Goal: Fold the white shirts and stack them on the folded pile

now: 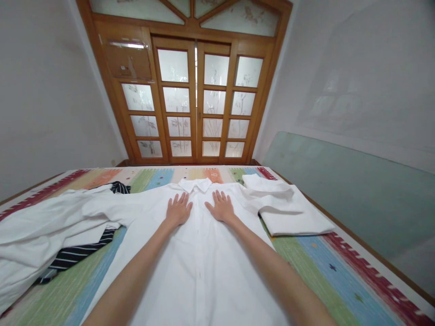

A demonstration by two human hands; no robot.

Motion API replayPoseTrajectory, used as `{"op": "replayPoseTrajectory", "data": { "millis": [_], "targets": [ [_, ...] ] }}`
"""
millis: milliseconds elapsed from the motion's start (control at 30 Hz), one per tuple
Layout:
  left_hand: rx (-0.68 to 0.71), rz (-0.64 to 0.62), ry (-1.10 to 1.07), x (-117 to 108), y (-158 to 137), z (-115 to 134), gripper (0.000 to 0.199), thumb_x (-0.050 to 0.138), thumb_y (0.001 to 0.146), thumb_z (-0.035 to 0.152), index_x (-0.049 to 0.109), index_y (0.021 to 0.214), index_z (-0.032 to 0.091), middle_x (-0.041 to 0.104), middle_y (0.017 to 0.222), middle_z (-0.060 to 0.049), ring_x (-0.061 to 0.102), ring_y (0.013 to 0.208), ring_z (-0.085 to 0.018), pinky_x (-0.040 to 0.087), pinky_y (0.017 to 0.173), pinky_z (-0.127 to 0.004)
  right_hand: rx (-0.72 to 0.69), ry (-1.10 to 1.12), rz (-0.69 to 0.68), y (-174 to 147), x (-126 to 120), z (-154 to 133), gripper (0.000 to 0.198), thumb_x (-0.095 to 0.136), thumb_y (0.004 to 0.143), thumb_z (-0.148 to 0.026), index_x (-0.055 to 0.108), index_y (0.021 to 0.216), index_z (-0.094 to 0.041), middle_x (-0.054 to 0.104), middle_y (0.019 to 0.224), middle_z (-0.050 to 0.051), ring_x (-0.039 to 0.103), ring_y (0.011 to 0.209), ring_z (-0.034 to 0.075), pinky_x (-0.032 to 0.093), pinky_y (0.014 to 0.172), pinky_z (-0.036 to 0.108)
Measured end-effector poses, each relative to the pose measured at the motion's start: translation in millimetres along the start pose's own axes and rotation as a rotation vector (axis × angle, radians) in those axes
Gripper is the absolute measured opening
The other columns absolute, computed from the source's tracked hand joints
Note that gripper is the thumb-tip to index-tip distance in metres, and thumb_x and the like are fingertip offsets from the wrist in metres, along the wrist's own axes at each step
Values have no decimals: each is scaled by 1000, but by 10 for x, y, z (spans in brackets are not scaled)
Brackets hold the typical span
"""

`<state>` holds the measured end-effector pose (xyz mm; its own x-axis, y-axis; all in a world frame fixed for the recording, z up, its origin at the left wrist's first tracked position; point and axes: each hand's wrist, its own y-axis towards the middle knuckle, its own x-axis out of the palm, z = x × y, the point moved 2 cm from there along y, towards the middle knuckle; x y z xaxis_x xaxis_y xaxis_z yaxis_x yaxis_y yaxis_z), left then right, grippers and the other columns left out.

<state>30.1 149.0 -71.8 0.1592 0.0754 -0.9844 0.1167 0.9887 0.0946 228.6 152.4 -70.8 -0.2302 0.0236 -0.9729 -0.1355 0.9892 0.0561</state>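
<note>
Apparently smoothing the shirt (199, 253), front-up at six o'clock, with left hand (178, 210) toward its eleven and right hand (221, 208) toward its one, pressed flat, with parted fingers gripping nothing. Next, probably calling for gentle outward strokes without dragging the collar (202, 184).

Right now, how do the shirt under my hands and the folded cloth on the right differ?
The shirt lies spread out, while the folded cloth is doubled into a compact shape. The shirt covers far more area than the folded cloth. The left hand and right hand lie flat on the shirt; neither touches the folded cloth. Both are white.
</note>
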Motion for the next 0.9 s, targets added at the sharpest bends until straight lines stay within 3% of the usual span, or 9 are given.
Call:
{"op": "replayPoseTrajectory", "data": {
  "millis": [133,333,467,633,733,900],
  "targets": [
    [-32,41,-16,41,74,-20,60,22,95,47,34,149,23,31,156,-9,21,145,-32,16,114,-58,31,-3,59,67,36,13,74,27,94,-60,31,150,-13,23,158,12,16,145,33,9,114,53],
    [-28,99,-30,3,45,22,57,25,96,43,39,146,21,36,154,-9,24,144,-32,17,115,-55,-14,5,256,188,-92,-14,45,33,97,-38,62,118,-10,57,129,21,47,122,32,32,105,47],
    [-35,99,-22,-35,3,66,55,27,95,39,43,143,16,39,152,-12,26,144,-31,18,115,-54,-168,46,365,435,-196,-202,43,31,99,-30,59,122,-7,55,134,19,42,129,27,29,110,42],
    [-38,116,-13,-61,-10,76,54,27,96,39,43,143,17,39,152,-11,28,143,-31,19,115,-54,-398,29,196,786,-83,-600,46,27,102,-32,52,133,-7,47,144,19,35,138,23,25,113,41],
    [-37,109,-13,-60,-12,76,54,28,96,39,43,143,17,39,152,-11,28,143,-31,19,116,-54,-344,-9,89,934,34,-733,54,27,102,-38,49,134,0,43,145,25,34,140,25,23,113,38],
    [-40,135,-5,-54,-10,93,53,30,96,38,43,143,17,41,151,-10,29,142,-31,19,116,-54,-295,2,65,1058,145,-752,64,28,101,-45,44,137,6,40,145,29,33,140,28,21,113,37]
  ]
}}
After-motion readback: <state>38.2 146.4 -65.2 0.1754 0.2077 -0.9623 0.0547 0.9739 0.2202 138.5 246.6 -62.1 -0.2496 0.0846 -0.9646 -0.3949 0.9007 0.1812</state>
